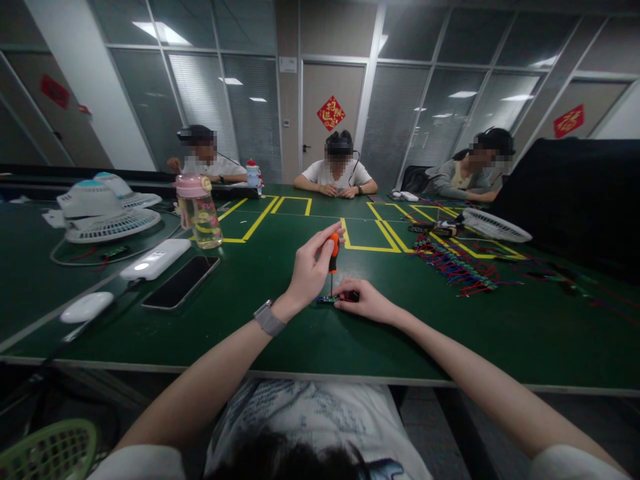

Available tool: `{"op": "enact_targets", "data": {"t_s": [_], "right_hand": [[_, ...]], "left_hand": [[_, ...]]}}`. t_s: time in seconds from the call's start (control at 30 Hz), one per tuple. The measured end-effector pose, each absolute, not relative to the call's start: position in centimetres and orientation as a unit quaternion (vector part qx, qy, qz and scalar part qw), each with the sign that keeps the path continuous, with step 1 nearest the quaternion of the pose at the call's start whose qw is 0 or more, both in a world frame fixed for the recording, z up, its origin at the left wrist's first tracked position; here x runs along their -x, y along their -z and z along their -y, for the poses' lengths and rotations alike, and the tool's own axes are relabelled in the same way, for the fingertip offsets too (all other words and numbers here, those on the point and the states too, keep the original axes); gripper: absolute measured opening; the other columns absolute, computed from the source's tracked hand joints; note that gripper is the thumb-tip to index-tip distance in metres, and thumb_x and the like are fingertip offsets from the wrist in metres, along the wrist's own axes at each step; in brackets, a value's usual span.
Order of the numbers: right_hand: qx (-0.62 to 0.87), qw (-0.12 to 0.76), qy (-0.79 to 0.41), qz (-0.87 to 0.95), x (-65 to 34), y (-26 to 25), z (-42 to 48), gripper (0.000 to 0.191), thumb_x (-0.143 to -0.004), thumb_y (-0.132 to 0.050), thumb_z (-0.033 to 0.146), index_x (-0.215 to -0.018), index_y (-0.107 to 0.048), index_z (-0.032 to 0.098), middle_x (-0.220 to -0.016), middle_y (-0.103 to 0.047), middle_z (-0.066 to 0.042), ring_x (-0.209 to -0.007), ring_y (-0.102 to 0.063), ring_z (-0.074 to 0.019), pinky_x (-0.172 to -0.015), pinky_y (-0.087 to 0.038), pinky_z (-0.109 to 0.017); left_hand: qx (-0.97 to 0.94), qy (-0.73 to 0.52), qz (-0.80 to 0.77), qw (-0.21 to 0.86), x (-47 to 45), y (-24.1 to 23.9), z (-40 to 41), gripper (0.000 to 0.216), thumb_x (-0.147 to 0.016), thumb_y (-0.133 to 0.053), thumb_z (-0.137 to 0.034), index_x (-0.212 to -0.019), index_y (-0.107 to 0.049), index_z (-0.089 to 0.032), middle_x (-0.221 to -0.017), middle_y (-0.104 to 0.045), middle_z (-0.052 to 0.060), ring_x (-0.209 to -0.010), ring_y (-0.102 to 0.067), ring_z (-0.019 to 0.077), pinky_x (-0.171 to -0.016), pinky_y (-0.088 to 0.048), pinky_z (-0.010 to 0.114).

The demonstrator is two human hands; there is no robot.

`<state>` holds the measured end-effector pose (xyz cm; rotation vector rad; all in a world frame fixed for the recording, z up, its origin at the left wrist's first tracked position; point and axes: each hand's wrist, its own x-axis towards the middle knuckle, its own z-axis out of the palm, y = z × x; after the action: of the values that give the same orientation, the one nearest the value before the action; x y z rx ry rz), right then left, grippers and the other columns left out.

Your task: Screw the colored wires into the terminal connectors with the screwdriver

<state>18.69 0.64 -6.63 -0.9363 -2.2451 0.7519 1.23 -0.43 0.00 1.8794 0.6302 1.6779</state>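
Note:
My left hand (311, 264) is closed around the orange and black handle of a screwdriver (333, 261), which stands upright with its thin shaft pointing down. The shaft's tip meets a small green circuit board (327, 301) lying on the table. From the right, my right hand (367, 300) pinches the board's right end and rests on the tabletop. A short dark part (354, 295) shows between its fingers; what it is I cannot tell. Just where the tip sits on the board is too small to make out.
Right of my hands lies a bundle of wired circuit boards (453, 263). On the left are a phone (181, 283), a white power bank (156, 259), a drink bottle (199, 212) and white fans (107, 207). A dark monitor (575, 213) stands at right. Several people sit across the table (280, 347).

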Motion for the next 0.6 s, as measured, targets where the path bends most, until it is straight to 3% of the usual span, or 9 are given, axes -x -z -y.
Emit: {"op": "enact_targets", "data": {"t_s": [0.17,0.27,0.43,0.6], "right_hand": [[0.352,0.292,-0.278,0.845,-18.7,6.71,-0.73,0.02,-0.08,-0.069,0.027,-0.095,-0.074,0.016,-0.08,-0.06,-0.003,-0.071,-0.054,-0.0145,-0.068,-0.045,-0.028],[0.353,0.294,-0.276,0.844,-18.7,6.77,-0.8,0.02,-0.079,-0.069,0.027,-0.095,-0.074,0.016,-0.079,-0.059,-0.003,-0.07,-0.054,-0.0145,-0.068,-0.044,-0.028],[0.347,0.292,-0.278,0.847,-18.71,6.71,-0.77,0.022,-0.08,-0.068,0.027,-0.097,-0.074,0.015,-0.08,-0.06,-0.003,-0.07,-0.053,-0.0143,-0.068,-0.044,-0.028],[0.35,0.292,-0.279,0.845,-18.71,6.73,-0.77,0.022,-0.08,-0.068,0.028,-0.096,-0.074,0.015,-0.08,-0.059,-0.003,-0.071,-0.054,-0.0141,-0.068,-0.044,-0.027]], "left_hand": [[-0.696,-0.642,-0.269,0.176,-1.18,-0.14,0.34,0.021,-0.085,-0.064,-0.023,-0.105,-0.07,-0.022,-0.1,-0.063,0.005,-0.09,-0.062,0.0144,-0.082,-0.052,0.027],[-0.699,-0.64,-0.28,0.15,-1.08,-0.18,0.33,0.019,-0.085,-0.066,-0.026,-0.103,-0.071,-0.023,-0.102,-0.058,0.005,-0.088,-0.06,0.0129,-0.081,-0.051,0.025],[-0.69,-0.634,-0.248,0.244,-1.09,-0.16,0.41,0.03,-0.097,-0.043,-0.025,-0.118,-0.064,-0.021,-0.122,-0.062,0.008,-0.107,-0.064,0.0174,-0.092,-0.051,0.03],[-0.664,-0.65,-0.256,0.267,-1.22,-0.15,0.28,0.027,-0.092,-0.054,-0.026,-0.115,-0.064,-0.018,-0.115,-0.068,0.009,-0.098,-0.068,0.018,-0.087,-0.054,0.031]]}}
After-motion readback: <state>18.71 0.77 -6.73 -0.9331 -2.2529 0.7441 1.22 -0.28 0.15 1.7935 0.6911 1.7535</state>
